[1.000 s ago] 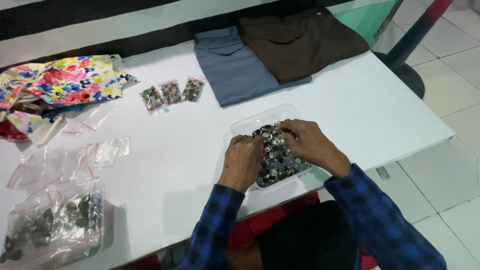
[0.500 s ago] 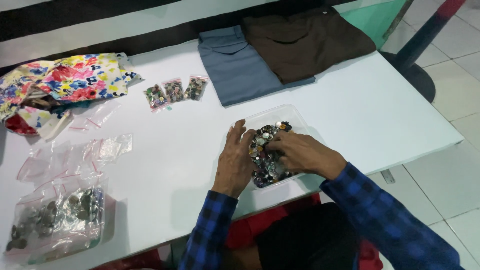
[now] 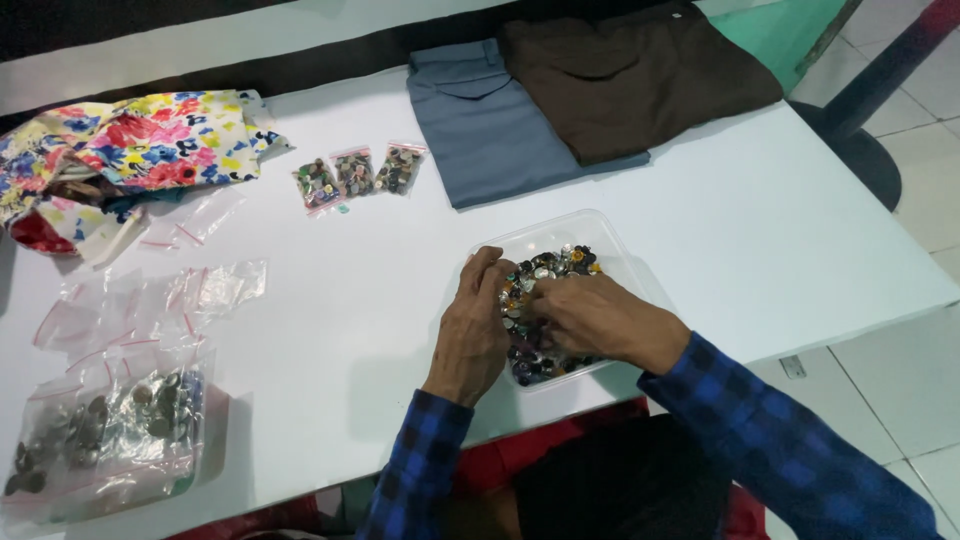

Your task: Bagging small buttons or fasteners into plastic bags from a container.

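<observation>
**A:** Both hands are in the clear shallow plastic tray (image 3: pixel 610 232) at the near edge of the white table (image 3: pixel 780 230). It's heaped with small mixed buttons (image 3: pixel 545 275), dark, silver and a few orange ones.

**B:** The left hand (image 3: pixel 472 335) comes in from the tray's left side, knuckles up, fingers curled down with the tips on the button heap. Whether it pinches one, I cannot tell.

**A:** The right hand (image 3: pixel 600 318) lies across the tray from the right, palm down, fingers bent inward towards the left hand's tips. The fingertips of both nearly meet over the pile. What sits under them is hidden, so a grip cannot be called there either.

**B:** Blue-and-black checked sleeves on both arms.

**A:** Further up the table, three small clear zip bags (image 3: pixel 358 172) of sorted buttons lie in a row, just beside one another.

**B:** Behind them, a folded grey-blue garment (image 3: pixel 480 130) with a folded dark brown garment (image 3: pixel 630 75) partly overlapping it on the right.

**A:** Far left, a crumpled floral fabric (image 3: pixel 130 145) in red, yellow and blue.

**B:** Below it, empty clear zip bags with red seal strips (image 3: pixel 150 300) lie scattered, and at the near left corner a larger clear bag of dark buttons (image 3: pixel 110 430), well apart from the tray
</observation>
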